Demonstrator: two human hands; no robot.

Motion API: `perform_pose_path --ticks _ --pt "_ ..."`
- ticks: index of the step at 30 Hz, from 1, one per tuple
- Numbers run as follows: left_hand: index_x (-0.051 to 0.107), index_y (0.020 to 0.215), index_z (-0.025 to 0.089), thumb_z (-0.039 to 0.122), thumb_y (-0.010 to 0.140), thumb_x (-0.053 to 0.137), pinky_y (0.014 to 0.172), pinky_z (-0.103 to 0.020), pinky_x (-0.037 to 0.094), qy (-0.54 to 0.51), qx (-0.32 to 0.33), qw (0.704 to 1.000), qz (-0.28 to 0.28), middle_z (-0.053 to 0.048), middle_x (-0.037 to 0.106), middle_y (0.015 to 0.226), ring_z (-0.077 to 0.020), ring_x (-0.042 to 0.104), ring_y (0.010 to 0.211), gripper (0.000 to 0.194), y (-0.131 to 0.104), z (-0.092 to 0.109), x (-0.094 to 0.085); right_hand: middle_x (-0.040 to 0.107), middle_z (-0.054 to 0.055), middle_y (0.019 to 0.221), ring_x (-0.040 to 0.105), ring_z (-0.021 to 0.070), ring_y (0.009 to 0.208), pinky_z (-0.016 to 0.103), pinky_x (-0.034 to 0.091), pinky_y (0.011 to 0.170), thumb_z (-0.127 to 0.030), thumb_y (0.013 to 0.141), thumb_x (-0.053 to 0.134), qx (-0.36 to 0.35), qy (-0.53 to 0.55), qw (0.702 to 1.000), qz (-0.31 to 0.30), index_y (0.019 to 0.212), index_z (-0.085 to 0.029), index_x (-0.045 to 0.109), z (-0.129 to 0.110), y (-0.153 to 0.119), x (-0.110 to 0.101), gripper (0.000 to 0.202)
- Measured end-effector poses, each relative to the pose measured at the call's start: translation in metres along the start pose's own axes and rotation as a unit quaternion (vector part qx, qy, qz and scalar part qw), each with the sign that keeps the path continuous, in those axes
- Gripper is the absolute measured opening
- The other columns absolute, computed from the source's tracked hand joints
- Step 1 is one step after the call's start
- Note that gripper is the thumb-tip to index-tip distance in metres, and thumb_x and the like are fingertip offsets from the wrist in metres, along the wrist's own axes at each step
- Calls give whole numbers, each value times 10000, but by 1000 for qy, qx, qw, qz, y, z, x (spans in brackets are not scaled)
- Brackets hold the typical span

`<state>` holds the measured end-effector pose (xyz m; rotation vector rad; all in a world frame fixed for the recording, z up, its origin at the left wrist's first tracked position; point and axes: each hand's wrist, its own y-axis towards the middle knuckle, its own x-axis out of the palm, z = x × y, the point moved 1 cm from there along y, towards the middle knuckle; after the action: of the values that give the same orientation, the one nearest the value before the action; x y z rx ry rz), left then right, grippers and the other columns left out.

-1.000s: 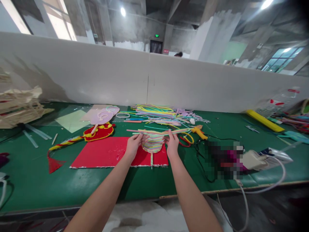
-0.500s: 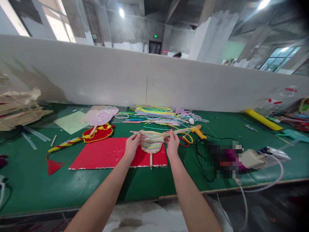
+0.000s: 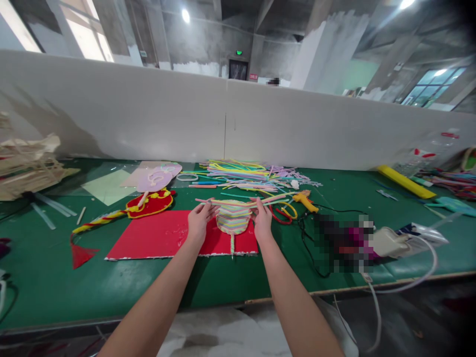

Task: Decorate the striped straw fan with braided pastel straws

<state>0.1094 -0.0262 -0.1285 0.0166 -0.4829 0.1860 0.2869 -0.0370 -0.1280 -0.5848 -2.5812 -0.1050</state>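
Several pastel pipe cleaners (image 3: 277,200) stretch in a strip across the top of a small striped fan (image 3: 233,218). My left hand (image 3: 199,218) pinches the strip near its left end, fingers partly bent beside the fan's edge. On the other side, my right hand (image 3: 262,218) pinches the same strip between thumb and fingers, its free ends sticking out past the hand. The fan has a short twisted handle pointing toward me and lies over a red board (image 3: 156,235). Whether the strip touches the fan's top edge I cannot tell.
Behind the hands is a pile of loose pipe cleaners (image 3: 238,172). A yellow glue gun (image 3: 305,202) lies to the right with its cord. At left are a red-and-yellow fan (image 3: 150,203) and a lilac fan (image 3: 156,178). A white partition (image 3: 148,114) borders the table.
My left hand has slid slightly left along the pipe cleaners, and more of the fan shows. My right hand has shifted a little left with its grip kept.
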Motion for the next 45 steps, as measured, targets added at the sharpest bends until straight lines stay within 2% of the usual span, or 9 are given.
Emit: perform_pose_path --ticks 4,7,11,14,17,20,29,37,45 --pt "625 885 110 255 712 635 749 -277 535 -10 -10 1000 5 -107 671 970 -179 666 801 226 -1 1 1 639 22 745 475 56 489 150 348 375 -453 671 624 25 47 998 -32 870 -161 672 -1 0 1 356" --pt "622 939 102 259 718 627 736 -266 535 -2 -23 999 -22 -121 672 974 -187 661 830 271 -5 3 3 634 9 726 476 45 484 140 344 374 -432 665 640 50 86 993 -63 845 -171 677 -2 0 4 320" --pt "621 976 96 257 732 605 725 -265 535 21 -41 998 -52 -131 684 939 -199 658 844 292 -9 4 7 646 21 719 519 67 507 159 379 396 -437 653 644 58 68 993 -75 830 -166 680 -1 -3 10 325" --pt "632 907 101 247 719 614 723 -281 537 29 -46 997 -62 -126 685 936 -210 660 836 239 -10 3 9 642 19 694 527 78 500 170 391 403 -460 662 624 43 35 996 -68 855 -169 677 2 -4 12 353" --pt "614 785 106 263 686 648 723 -297 536 27 -44 997 -65 -105 698 840 -220 663 821 188 -11 2 11 627 13 667 524 79 497 164 383 399 -478 680 601 24 14 998 -52 890 -174 670 3 -4 11 375" --pt "579 731 115 292 636 693 736 -321 531 25 -40 997 -69 -79 696 766 -228 665 809 230 -11 0 12 625 18 653 521 88 496 168 365 384 -494 682 591 16 -1 999 -42 861 -171 667 3 -2 9 377" --pt "602 804 111 313 540 754 741 -325 536 32 -40 996 -77 -52 697 756 -228 665 800 365 -10 -2 12 628 -1 610 517 95 479 186 374 401 -508 685 576 1 -21 999 -47 791 -178 654 3 -3 8 355" --pt "599 808 111 326 610 715 753 -339 536 50 -30 996 -67 -78 697 818 -233 662 823 314 -13 4 15 636 13 614 548 127 508 204 390 390 -532 682 563 -14 -47 998 -49 763 -176 636 0 -5 8 372" --pt "623 861 111 324 620 707 761 -316 537 54 4 997 -60 -61 695 773 -202 665 798 333 -9 2 10 622 -2 562 512 105 426 195 344 346 -534 693 550 -22 -71 997 -22 719 -169 623 3 -3 8 373"
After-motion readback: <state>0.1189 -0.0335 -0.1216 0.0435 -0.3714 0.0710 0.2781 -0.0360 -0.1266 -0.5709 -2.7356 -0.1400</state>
